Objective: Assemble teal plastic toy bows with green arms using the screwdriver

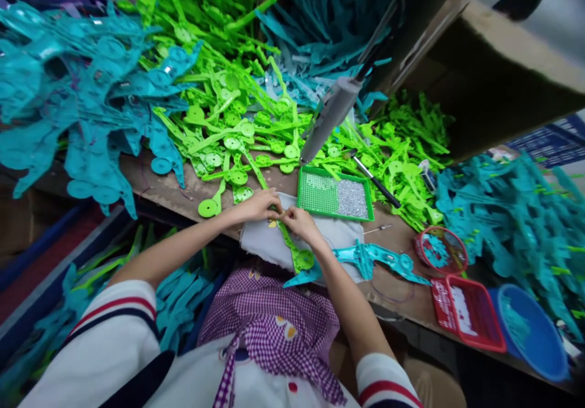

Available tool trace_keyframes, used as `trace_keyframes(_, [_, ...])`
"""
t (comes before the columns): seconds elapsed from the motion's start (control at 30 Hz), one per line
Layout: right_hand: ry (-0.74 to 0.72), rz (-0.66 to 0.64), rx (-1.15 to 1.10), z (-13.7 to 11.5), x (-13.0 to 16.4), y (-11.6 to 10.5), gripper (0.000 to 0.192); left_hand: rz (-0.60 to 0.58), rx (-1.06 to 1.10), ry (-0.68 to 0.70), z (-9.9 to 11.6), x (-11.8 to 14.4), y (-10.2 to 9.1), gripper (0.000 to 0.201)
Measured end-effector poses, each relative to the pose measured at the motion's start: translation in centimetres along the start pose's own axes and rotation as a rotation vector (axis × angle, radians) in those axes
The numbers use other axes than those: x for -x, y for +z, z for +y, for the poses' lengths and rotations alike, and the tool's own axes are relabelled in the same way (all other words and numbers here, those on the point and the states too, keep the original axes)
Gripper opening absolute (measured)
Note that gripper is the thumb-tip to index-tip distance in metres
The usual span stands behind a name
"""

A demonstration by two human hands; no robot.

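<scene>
Both hands meet over a pale cloth [269,246] at the near edge of the workbench [183,191]. The left hand [258,205] comes in from 8 o'clock, the right hand [299,222] from 5 o'clock, and their fingertips almost touch at the upper end of a green plastic part [295,249]. That part is a thin strip ending in a round disc; it runs from the fingers toward 5 o'clock, its disc lying on the cloth just under the right wrist. The fingers of both hands are drawn close together and pinch the strip's top end; whether something smaller sits between them is too small to tell.

At 1 o'clock from the hands, just beyond the cloth, a green tray [335,196] holds a heap of tiny silvery pieces in its right half. A grey tool handle [329,117] hangs tilted above the tray's far left corner. A black-handled tool [377,182] lies to the right of the tray. At 4 o'clock from the hands a teal plastic part [375,258] lies on the bench, touching the cloth's edge. Further toward 4 o'clock stand a round red basket [441,250], a square red basket [468,313] and a blue bowl [532,332]. Heaps of green parts [228,115] fill the bench from 11 to 1 o'clock, with heaps of teal parts [86,103] at 10 o'clock
</scene>
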State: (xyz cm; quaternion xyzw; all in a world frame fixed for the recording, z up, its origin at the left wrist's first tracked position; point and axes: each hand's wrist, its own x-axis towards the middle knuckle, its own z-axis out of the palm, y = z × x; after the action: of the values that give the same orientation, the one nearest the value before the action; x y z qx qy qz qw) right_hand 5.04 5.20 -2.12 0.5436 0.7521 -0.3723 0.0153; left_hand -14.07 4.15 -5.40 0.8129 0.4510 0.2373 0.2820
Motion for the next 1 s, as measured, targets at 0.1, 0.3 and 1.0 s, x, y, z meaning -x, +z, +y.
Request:
trace_keyframes(0.1, [0.011,-0.019,-0.002,0.2,-0.2,0.0,0.022,-0.065,-0.014,-0.022,-0.1,-0.7,-0.5,0.008])
trace_keyframes(0.3, [0.004,-0.037,0.022,0.3,-0.3,-0.1,0.023,-0.194,0.032,-0.019,-0.1,-1.1,-1.4,0.013])
trace_keyframes(1.0, [-0.078,0.123,-0.104,2.1,2.0,0.1,0.026,-0.33,-0.012,-0.27,0.4,-3.7,-1.6,0.027])
